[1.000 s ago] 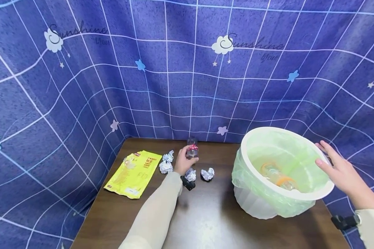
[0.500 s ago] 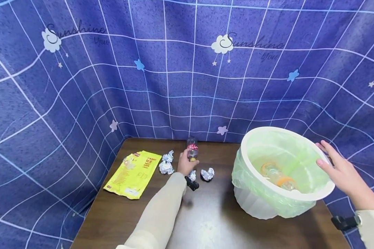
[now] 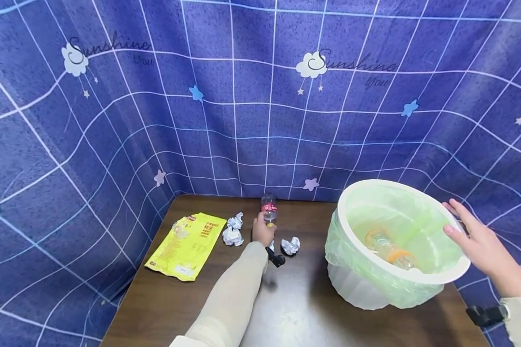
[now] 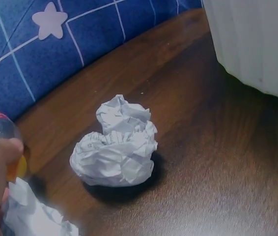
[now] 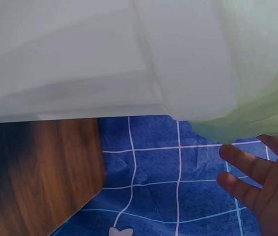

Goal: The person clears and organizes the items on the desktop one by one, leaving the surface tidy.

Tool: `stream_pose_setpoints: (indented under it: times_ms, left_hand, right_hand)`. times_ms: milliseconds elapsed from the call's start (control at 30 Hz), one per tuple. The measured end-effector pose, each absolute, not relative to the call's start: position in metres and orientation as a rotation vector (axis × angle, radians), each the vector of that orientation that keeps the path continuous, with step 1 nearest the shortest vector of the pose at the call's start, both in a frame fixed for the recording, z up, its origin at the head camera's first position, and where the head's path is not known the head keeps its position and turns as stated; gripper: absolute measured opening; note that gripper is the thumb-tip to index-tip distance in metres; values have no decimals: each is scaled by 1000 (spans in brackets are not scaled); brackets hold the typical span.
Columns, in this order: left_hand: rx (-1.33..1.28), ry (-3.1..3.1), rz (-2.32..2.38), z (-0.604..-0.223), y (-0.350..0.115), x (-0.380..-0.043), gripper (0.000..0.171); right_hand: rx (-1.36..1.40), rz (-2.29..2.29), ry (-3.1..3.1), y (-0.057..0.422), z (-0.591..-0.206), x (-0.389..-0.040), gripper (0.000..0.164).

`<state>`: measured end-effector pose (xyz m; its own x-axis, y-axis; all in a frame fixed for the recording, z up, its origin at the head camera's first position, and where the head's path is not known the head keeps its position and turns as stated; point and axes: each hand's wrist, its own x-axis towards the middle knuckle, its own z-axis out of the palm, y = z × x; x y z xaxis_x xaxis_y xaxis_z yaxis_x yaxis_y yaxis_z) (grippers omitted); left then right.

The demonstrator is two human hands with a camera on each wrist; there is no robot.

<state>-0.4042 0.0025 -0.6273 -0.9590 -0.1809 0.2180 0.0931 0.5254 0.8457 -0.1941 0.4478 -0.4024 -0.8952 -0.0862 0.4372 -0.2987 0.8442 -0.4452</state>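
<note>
My left hand (image 3: 264, 230) holds a small clear plastic bottle (image 3: 269, 208) by its neck end, near the yellow cap. The bottle, with a red label, lies near the table's back edge. In the left wrist view, the thumb crosses the bottle (image 4: 1, 127), and part of the hand is cut off. One crumpled paper ball (image 4: 36, 214) is beside that hand; another paper ball (image 4: 114, 152) lies to its right. My right hand (image 3: 482, 241), fingers extended, is at the right rim of a white bin (image 3: 360, 284) with a green liner (image 5: 242, 125).
A clear container with orange rings (image 3: 388, 248) lies inside the bin. Crumpled papers (image 3: 233, 231) sit left of the left hand, and a flattened yellow packet (image 3: 188, 246) lies farther left. A blue grid-patterned curtain (image 3: 252, 120) surrounds the brown wooden table (image 3: 295, 303).
My left hand has shifted slightly right and toward me along the bottle, from its body to the cap end. The bottle has barely moved. My right hand stays at the bin's rim.
</note>
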Motion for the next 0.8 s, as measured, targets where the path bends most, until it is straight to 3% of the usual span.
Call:
stream_pose_setpoints:
  times_ms: [367, 800]
  left_hand:
    - [183, -2378, -1443, -635, -6, -405, 48]
    - [203, -2232, -1641, -601, -23, -405, 47]
  right_hand:
    - [271, 727, -2619, 447, -407, -193, 65]
    - [278, 695, -2616, 446, -403, -194, 64]
